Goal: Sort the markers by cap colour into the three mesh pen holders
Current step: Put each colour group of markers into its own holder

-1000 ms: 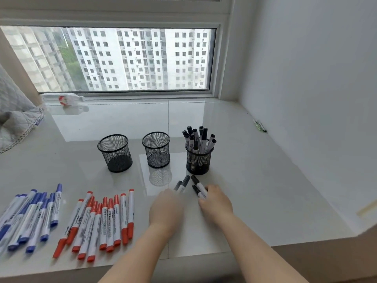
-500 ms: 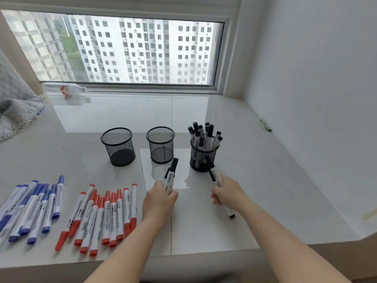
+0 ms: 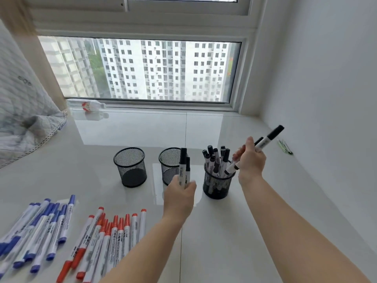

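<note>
Three black mesh holders stand in a row: the left holder [image 3: 130, 166] and the middle holder [image 3: 170, 165] look empty, and the right holder [image 3: 217, 184] has several black-capped markers in it. My left hand [image 3: 179, 196] grips two black-capped markers [image 3: 184, 167] upright in front of the middle holder. My right hand [image 3: 250, 160] holds two black-capped markers [image 3: 265, 140] tilted, their lower ends over the right holder's rim. Red-capped markers [image 3: 111, 240] and blue-capped markers [image 3: 42, 225] lie in groups at the lower left.
The glossy white tiled sill [image 3: 224, 231] carries everything. A quilted blanket [image 3: 22, 119] lies at the far left. A plastic bottle [image 3: 86, 105] lies by the window. Green pens [image 3: 285, 147] rest against the right wall.
Both hands lifted black-capped markers off the sill. The right hand rose to the right holder; the left hand raised its pair upright near the middle holder. The camera tilted upward.
</note>
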Demonstrator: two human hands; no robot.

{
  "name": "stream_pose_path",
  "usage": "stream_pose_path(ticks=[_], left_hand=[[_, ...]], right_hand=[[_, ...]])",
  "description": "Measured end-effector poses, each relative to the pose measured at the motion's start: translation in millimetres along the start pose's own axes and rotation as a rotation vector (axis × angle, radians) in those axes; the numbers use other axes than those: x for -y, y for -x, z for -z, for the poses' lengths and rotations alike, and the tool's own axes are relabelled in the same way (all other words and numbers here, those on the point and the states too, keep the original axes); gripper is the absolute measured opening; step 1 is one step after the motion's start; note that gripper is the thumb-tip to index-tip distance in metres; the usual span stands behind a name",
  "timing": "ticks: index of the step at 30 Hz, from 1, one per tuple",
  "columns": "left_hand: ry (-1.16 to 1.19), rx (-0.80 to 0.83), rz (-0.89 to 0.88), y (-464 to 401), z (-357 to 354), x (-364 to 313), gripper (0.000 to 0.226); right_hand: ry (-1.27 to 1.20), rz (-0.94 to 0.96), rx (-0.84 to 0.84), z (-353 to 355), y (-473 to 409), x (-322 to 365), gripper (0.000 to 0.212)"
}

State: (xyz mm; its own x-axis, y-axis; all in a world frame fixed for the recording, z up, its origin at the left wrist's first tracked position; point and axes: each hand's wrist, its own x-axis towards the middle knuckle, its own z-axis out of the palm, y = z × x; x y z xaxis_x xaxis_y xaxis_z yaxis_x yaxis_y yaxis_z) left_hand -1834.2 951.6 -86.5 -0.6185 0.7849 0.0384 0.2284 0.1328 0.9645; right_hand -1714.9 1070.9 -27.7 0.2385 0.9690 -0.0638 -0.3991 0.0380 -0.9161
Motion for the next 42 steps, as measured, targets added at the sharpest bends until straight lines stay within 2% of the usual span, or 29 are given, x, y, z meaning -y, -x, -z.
stream_pose_path(ticks=[2,5,8,10,17,18,21,22,26,30,34,39,42], left_hand=[[0.040,-0.021,-0.015,-7.0,-0.5,-6.4,0.018],[0.039,-0.041,-0.051,-15.9,-2.2,-11.8,0.018],[0.082,-0.046,-0.072,-23.6,-7.1,-17.4,0.023],[0.130,-0.034,-0.081,-31.7,-13.9,-23.4,0.025],[0.376,-0.011,-0.108,-53.5,-50.0,-45.0,0.021],[0.413,-0.017,-0.109,-55.7,-55.3,-46.5,0.021],[0.448,-0.058,-0.118,-59.1,-70.6,-46.6,0.026],[0.454,-0.083,-0.119,-58.7,-75.1,-46.4,0.025],[0.501,-0.174,-0.099,-58.7,-86.6,-40.4,0.020],[0.461,-0.153,-0.129,-60.3,-92.5,-29.2,0.025],[0.372,-0.181,-0.183,-61.6,-100.0,-17.3,0.014],[0.163,-0.179,-0.311,-63.2,-100.9,-12.0,0.015],[0.185,-0.111,-0.273,-59.8,-97.8,-11.2,0.019]], right_hand=[[0.088,0.039,-0.007,-3.7,-4.8,-8.1,0.040],[0.344,0.154,0.067,-6.1,-6.2,-26.5,0.038],[0.542,0.276,0.155,-1.2,-4.3,-46.1,0.014],[0.542,0.298,0.193,3.1,-1.3,-55.2,0.014],[0.464,0.139,0.233,13.8,-2.0,-71.1,0.061],[0.452,0.110,0.249,15.3,-3.7,-72.4,0.059],[0.368,-0.002,0.279,16.8,-5.2,-72.1,0.036],[0.363,-0.003,0.277,17.2,-6.3,-70.3,0.035],[0.400,0.124,0.252,18.8,-15.9,-50.5,0.042],[0.512,0.204,0.315,16.9,-23.5,-34.2,0.022],[0.521,0.170,0.347,16.2,-18.4,-41.3,0.030],[0.500,0.106,0.359,15.8,-19.6,-41.9,0.034],[0.532,0.103,0.366,17.4,-19.1,-40.6,0.035]])
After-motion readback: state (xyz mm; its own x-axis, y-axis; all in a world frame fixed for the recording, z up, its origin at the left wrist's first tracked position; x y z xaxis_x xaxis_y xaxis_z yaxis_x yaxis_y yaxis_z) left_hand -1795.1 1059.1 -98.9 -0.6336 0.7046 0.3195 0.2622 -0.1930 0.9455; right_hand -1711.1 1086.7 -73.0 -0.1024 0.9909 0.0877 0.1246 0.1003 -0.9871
